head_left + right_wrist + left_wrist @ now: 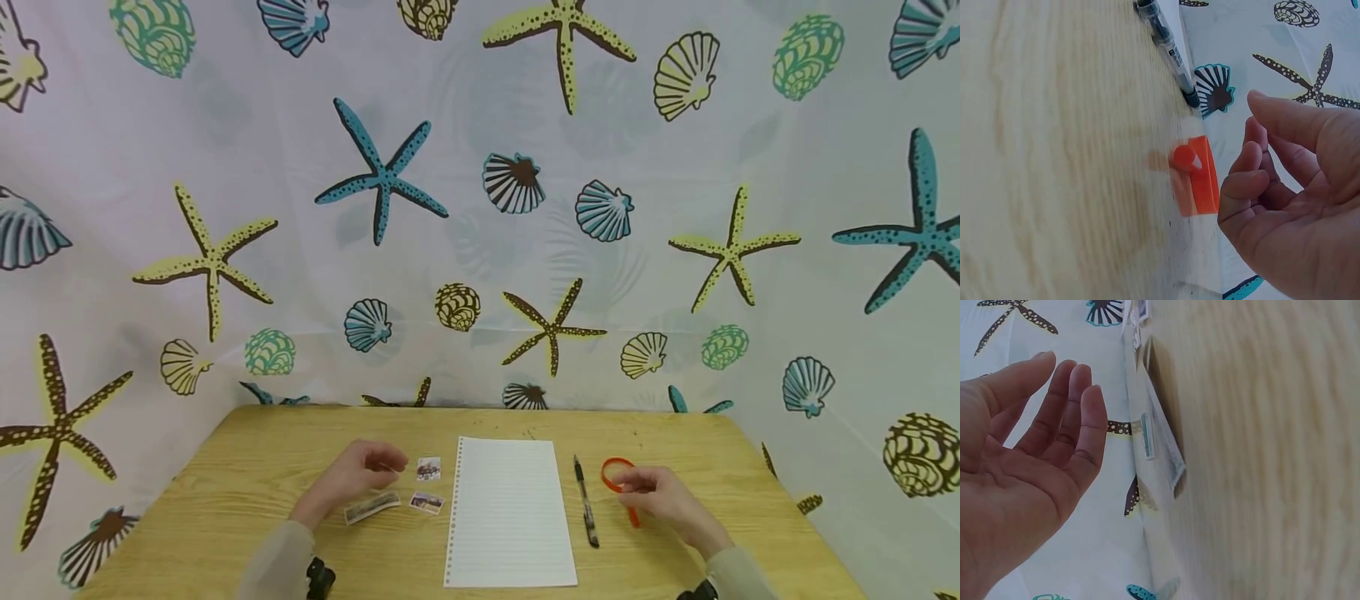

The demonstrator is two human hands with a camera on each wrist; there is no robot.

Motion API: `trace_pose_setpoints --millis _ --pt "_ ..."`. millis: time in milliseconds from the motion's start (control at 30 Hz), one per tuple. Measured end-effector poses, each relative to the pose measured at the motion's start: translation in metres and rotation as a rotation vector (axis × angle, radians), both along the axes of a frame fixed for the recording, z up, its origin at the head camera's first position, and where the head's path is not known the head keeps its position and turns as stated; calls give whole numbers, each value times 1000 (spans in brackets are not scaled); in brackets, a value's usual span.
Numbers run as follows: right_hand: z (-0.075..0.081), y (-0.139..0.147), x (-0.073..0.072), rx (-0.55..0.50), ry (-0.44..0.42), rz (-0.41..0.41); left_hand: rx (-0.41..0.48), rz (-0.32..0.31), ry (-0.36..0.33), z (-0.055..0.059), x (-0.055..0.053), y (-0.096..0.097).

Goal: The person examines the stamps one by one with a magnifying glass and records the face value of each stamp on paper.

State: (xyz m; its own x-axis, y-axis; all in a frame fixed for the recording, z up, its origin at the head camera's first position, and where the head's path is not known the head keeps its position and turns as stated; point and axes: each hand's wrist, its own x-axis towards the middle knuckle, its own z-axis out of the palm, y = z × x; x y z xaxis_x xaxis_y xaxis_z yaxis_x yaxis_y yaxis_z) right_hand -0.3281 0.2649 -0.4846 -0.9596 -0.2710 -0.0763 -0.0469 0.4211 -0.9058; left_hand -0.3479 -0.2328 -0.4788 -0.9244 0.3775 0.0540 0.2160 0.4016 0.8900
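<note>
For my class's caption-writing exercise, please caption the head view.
Left hand near small pictures, right hand by an orange handled ring, lined paper and a pen between them.

- Three sides are closed off by pale cloth (450,258), printed with blue, yellow and brown starfish (383,177) and seashells (603,212).
- A light wooden tabletop (195,525), streaked with grain, is bordered by the cloth.
- The space is softly lit.

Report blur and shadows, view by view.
Head: the lined paper looks evenly lit; left wrist: the table looks soft, with a dark shadow beside the paper strip; right wrist: a reddish tint beside the orange object, shadow or reflection unclear.
</note>
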Motion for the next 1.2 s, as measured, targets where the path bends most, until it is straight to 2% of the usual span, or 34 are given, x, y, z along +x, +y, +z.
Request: trace_pose_setpoints --millis 267,433,867,1000,1200 --pt "-10 19 -5 13 -42 93 -69 -76 1 -6 -7 -1" --pt "-13 27 -7 30 -37 130 -96 -88 -11 -9 -13 2" --pt "-13 27 -9 75 -73 133 -149 -121 -58 -18 -28 10" --pt "-12 25 -9 85 -63 145 -182 -121 -48 -16 -29 14" --pt "-11 21 -8 109 -51 151 -183 -154 -47 -16 -30 19"
